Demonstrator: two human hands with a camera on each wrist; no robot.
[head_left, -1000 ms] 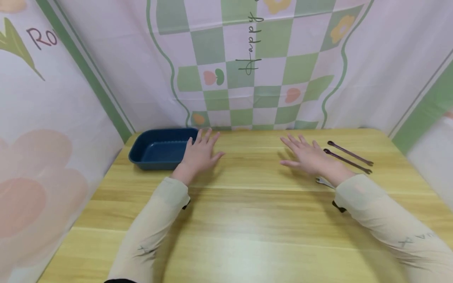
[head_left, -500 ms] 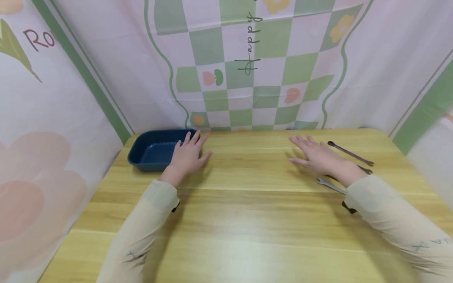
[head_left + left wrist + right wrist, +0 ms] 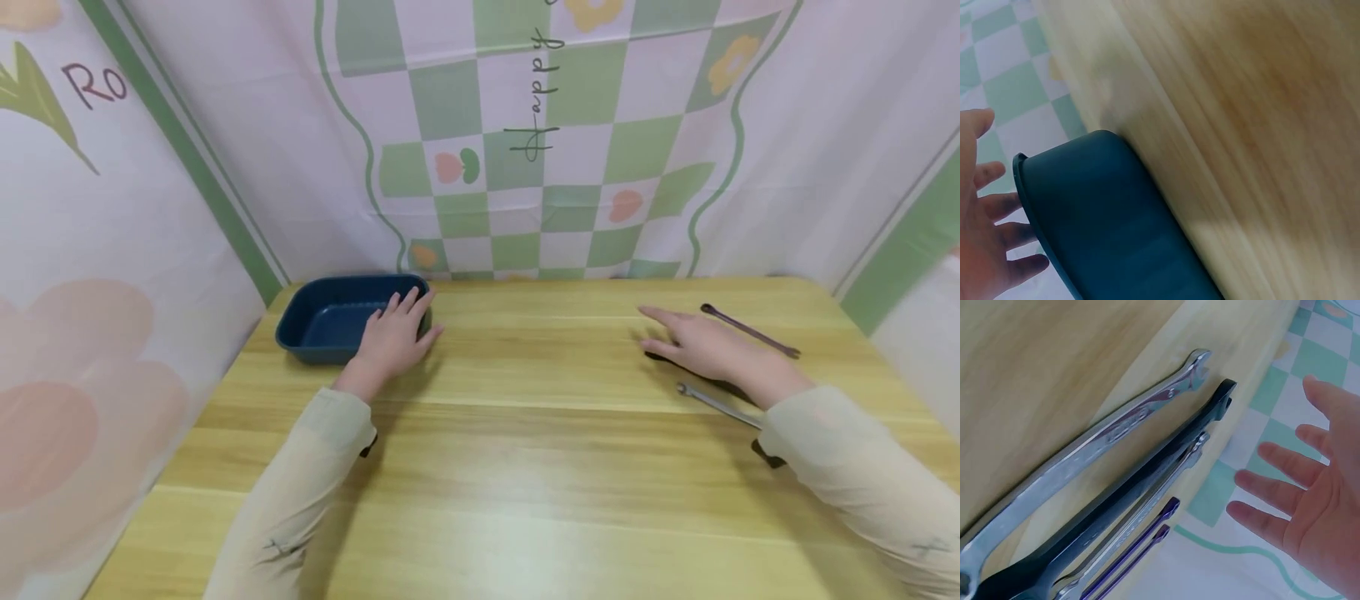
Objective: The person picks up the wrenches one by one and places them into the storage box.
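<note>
My left hand [image 3: 386, 342] hovers at the right end of a dark blue rectangular basin [image 3: 315, 357], fingers spread over the rim. The left wrist view shows the fingertips beside the basin wall [image 3: 1110, 219], with nothing gripped. My right hand [image 3: 708, 346] is stretched above a group of wrenches, hiding part of them. In the right wrist view its fingers are extended and hold nothing. Beside it lie a large silver wrench [image 3: 1104, 440], a black wrench [image 3: 1129, 485], a slimmer silver wrench [image 3: 1138, 520] and two purple wrenches [image 3: 1137, 542], roughly parallel.
Both hands are over a light wood-grain table [image 3: 517, 467]. A white and green patterned cloth [image 3: 517, 200] hangs right behind its far edge, with more cloth at the left and right sides. The basin stands near the far left corner.
My left hand has moved left over the basin's right end. The right hand has moved right over the wrenches, covering the middle ones and exposing more of the silver one.
</note>
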